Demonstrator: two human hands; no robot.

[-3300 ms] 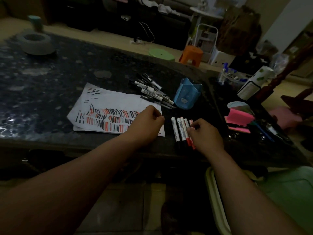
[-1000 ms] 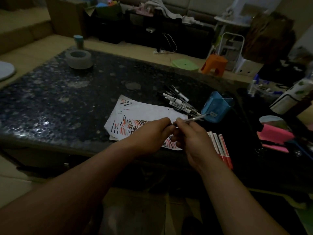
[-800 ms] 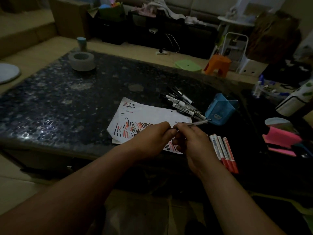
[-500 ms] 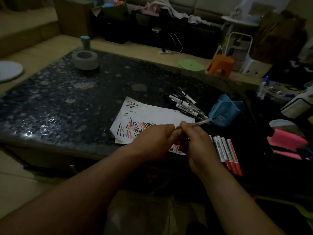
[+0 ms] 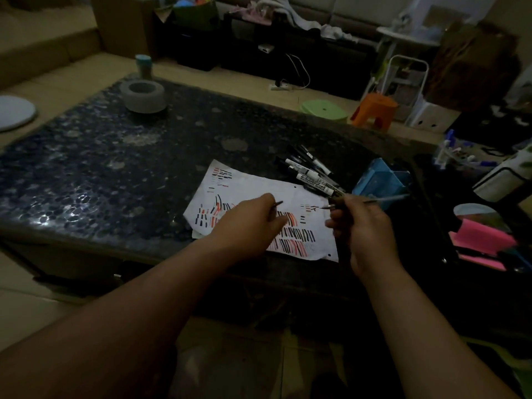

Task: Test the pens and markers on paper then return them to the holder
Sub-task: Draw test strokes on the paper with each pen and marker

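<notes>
A white paper point(image 5: 253, 188) covered in black and red test strokes lies on the dark speckled table point(image 5: 95, 174). My right hand point(image 5: 362, 226) grips a thin pen point(image 5: 383, 199), its bare tip pointing left above the paper. My left hand point(image 5: 247, 226) pinches the small dark pen cap point(image 5: 277, 203) over the sheet. Behind the paper lies a heap of black and white markers point(image 5: 311, 174). The blue holder point(image 5: 380, 182) lies tipped beside them, right of the paper.
A grey tape roll point(image 5: 142, 96) sits at the table's far left. Pink sticky pads point(image 5: 480, 240) and a white bottle point(image 5: 503, 177) lie to the right. An orange stool point(image 5: 374, 110) and a green lid point(image 5: 324, 110) are on the floor beyond.
My hands, joined at the pen half a second ago, have pulled apart: the cap came off in my left hand and the pen stayed in my right. The red markers are out of sight.
</notes>
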